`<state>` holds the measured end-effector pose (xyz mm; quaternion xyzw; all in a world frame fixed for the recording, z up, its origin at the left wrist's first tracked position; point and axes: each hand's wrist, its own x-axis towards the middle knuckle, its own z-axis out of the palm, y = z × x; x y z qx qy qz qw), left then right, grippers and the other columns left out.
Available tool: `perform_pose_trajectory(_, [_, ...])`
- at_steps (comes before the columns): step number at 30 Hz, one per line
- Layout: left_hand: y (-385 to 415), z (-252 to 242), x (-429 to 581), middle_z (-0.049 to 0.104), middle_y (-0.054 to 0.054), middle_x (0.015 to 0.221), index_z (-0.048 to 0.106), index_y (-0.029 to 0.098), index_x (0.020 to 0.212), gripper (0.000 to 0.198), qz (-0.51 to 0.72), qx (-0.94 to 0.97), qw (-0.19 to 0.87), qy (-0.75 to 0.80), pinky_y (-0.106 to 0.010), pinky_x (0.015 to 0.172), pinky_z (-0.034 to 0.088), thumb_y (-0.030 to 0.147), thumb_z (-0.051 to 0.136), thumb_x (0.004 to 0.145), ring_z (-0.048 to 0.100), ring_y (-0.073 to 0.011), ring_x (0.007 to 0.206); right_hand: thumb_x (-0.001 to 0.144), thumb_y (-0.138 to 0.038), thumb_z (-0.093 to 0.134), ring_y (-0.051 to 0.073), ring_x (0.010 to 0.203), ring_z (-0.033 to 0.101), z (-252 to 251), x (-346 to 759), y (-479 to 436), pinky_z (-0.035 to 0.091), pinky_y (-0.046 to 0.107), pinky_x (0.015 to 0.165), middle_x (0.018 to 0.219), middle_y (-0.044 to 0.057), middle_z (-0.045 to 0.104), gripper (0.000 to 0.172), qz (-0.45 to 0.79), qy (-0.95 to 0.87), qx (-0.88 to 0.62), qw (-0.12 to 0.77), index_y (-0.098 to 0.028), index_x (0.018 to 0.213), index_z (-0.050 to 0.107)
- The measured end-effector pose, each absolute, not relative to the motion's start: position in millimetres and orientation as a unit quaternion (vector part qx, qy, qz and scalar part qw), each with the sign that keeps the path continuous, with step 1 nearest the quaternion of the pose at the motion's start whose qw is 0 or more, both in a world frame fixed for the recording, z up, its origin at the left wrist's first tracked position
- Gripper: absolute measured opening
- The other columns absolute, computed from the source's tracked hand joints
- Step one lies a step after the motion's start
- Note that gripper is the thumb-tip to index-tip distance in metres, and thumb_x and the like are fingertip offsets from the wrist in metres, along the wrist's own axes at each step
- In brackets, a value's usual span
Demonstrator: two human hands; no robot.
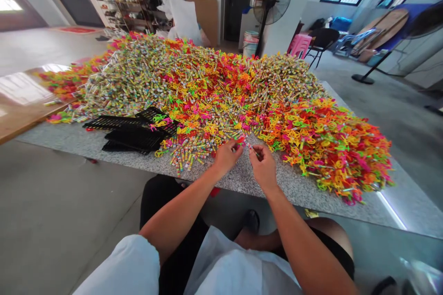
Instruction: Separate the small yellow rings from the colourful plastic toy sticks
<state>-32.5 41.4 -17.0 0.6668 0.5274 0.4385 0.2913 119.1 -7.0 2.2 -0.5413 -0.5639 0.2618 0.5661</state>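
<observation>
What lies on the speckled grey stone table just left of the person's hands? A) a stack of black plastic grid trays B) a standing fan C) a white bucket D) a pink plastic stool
A: the stack of black plastic grid trays lies on the speckled grey stone table, left of the left hand and right hand, at the edge of the pile of small colourful plastic pieces.

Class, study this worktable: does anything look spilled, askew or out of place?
Yes. The black trays lie in a loose, skewed stack rather than squared up, and bright plastic pieces spread right to the table's front edge. Both hands pinch small pieces.
</observation>
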Motion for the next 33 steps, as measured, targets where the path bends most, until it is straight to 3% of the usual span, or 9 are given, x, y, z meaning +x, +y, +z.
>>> perform_pose_trajectory(4, [29.9, -10.7, -34.6, 0.068, -0.009, 0.099, 0.072, 0.022, 0.102, 0.018, 0.363, 0.767, 0.097, 0.520, -0.033, 0.083, 0.046, 0.028, 0.058, 0.092, 0.062, -0.0228, 0.094, 0.092, -0.046, 0.061, 0.019, 0.079, 0.064, 15.1, 126.5, -9.2, 0.052, 0.032, 0.071, 0.095, 0.006, 0.070, 0.031, 0.248, -0.557, -0.529, 0.589, -0.021, 0.108, 0.065])
perform_pose_trajectory(8, [26.8, -11.7, -34.5, 0.067, -0.010, 0.113, 0.070, 0.026, 0.118, 0.028, 0.331, 0.790, 0.058, 0.513, -0.034, 0.084, 0.048, 0.027, 0.056, 0.094, 0.063, -0.0247, 0.101, 0.092, -0.047, 0.060, 0.019, 0.080, 0.065, 17.0, 133.8, -5.3, 0.052, 0.032, 0.071, 0.094, 0.007, 0.071, 0.032, 0.244, -0.574, -0.537, 0.567, -0.020, 0.108, 0.066])
perform_pose_trajectory(13, [31.0, -18.7, -36.9, 0.069, -0.010, 0.116, 0.067, 0.029, 0.131, 0.036, 0.379, 0.777, 0.127, 0.486, -0.033, 0.086, 0.050, 0.026, 0.053, 0.097, 0.066, -0.0228, 0.098, 0.091, -0.043, 0.061, 0.019, 0.077, 0.066, 0.2, 134.7, -4.9, 0.052, 0.033, 0.074, 0.090, 0.006, 0.072, 0.025, 0.244, -0.602, -0.568, 0.506, -0.021, 0.100, 0.067])
perform_pose_trajectory(18, [32.4, -21.0, -36.8, 0.073, -0.008, 0.110, 0.070, 0.030, 0.128, 0.037, 0.440, 0.743, 0.193, 0.466, -0.033, 0.088, 0.050, 0.022, 0.059, 0.093, 0.068, -0.0218, 0.092, 0.091, -0.041, 0.061, 0.020, 0.079, 0.069, -6.7, 134.0, -10.1, 0.053, 0.034, 0.076, 0.092, 0.006, 0.073, 0.024, 0.238, -0.612, -0.572, 0.491, -0.021, 0.102, 0.067])
perform_pose_trajectory(25, [30.6, -28.1, -25.7, 0.075, -0.003, 0.089, 0.071, 0.026, 0.125, 0.044, 0.454, 0.694, 0.326, 0.454, -0.030, 0.076, 0.055, 0.013, 0.057, 0.085, 0.068, -0.0164, 0.072, 0.092, -0.040, 0.058, 0.023, 0.081, 0.070, -12.5, 139.5, -5.4, 0.055, 0.036, 0.074, 0.095, 0.008, 0.073, 0.026, 0.221, -0.629, -0.575, 0.475, -0.020, 0.107, 0.064])
perform_pose_trajectory(29, [31.6, -31.3, -18.0, 0.073, -0.005, 0.094, 0.065, 0.023, 0.131, 0.041, 0.505, 0.583, 0.482, 0.416, -0.029, 0.066, 0.058, 0.026, 0.056, 0.091, 0.071, -0.0179, 0.077, 0.094, -0.038, 0.055, 0.023, 0.088, 0.069, -11.1, 144.3, -3.5, 0.055, 0.038, 0.080, 0.099, 0.009, 0.072, 0.022, 0.123, -0.636, -0.574, 0.500, -0.020, 0.106, 0.063])
perform_pose_trajectory(33, [35.8, -29.3, -15.6, 0.072, -0.006, 0.097, 0.067, 0.021, 0.124, 0.037, 0.559, 0.482, 0.518, 0.432, -0.029, 0.063, 0.059, 0.039, 0.061, 0.092, 0.072, -0.0184, 0.078, 0.095, -0.037, 0.057, 0.021, 0.084, 0.068, -6.5, 137.6, -13.9, 0.055, 0.035, 0.079, 0.097, 0.008, 0.071, 0.021, 0.100, -0.605, -0.573, 0.544, -0.022, 0.108, 0.062])
